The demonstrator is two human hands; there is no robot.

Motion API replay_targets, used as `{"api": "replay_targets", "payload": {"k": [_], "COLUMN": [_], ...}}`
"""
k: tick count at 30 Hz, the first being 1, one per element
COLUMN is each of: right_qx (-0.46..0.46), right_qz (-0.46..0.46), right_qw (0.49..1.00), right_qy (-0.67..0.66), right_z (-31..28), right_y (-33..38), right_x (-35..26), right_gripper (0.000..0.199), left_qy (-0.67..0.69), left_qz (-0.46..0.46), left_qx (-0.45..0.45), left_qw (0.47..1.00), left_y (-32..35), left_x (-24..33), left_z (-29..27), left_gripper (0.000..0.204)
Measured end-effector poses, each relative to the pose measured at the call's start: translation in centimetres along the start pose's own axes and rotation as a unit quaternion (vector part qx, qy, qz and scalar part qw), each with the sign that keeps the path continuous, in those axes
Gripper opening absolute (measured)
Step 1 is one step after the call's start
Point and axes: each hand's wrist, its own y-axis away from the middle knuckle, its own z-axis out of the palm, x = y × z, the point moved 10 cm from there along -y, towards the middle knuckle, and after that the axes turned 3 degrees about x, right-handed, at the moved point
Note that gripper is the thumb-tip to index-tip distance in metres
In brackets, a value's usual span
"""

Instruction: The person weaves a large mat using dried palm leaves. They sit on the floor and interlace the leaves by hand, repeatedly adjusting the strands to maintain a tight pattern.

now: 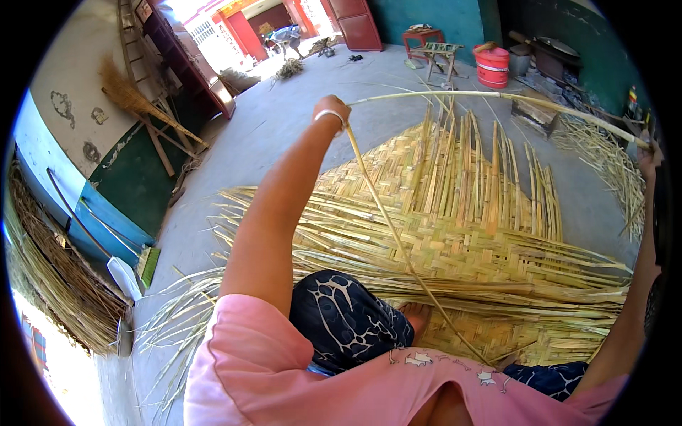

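Note:
My left hand [332,111], with a white bangle at the wrist, is raised over the far left part of a woven reed mat [398,167]. Its fingers are closed on a long split reed strip [455,93]. From this hand one length arches across to the right, and another length [387,216] slants down toward my lap. At the far right rim, my right hand [648,150] grips the arched length near its other end; its fingers show only in part. Beneath me lies the mat, with loose unwoven strips [490,170] sticking out at its far side and left.
Loose straw [604,160] lies on the floor at right. A red bucket [491,67], a small stool [437,51] and a stove [558,57] stand beyond. Along the left wall are a broom [142,106], a dustpan [124,277] and reed bundles [60,277]. Another person [285,37] bends over outside the doorway.

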Motion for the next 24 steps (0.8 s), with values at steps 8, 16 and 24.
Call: {"api": "replay_targets", "payload": {"k": [8,16,24], "right_qx": [-0.200,-0.169,-0.183], "right_qz": [0.053,0.028,0.018], "right_qw": [0.975,0.977,0.963], "right_qy": [0.087,0.128,0.199], "right_z": [5.5,4.5,2.7], "right_y": [3.9,5.2,7.6], "right_x": [2.1,2.7,3.7], "right_gripper": [0.026,0.027,0.018], "left_qy": [0.492,-0.101,-0.293], "left_qz": [-0.207,0.278,0.417], "left_qx": [-0.013,0.511,0.507], "left_qw": [0.846,0.807,0.695], "left_y": [-8.6,5.4,9.9], "left_x": [-3.0,11.5,14.3], "left_z": [-7.5,-28.7,-29.4], "left_gripper": [0.014,0.026,0.022]}}
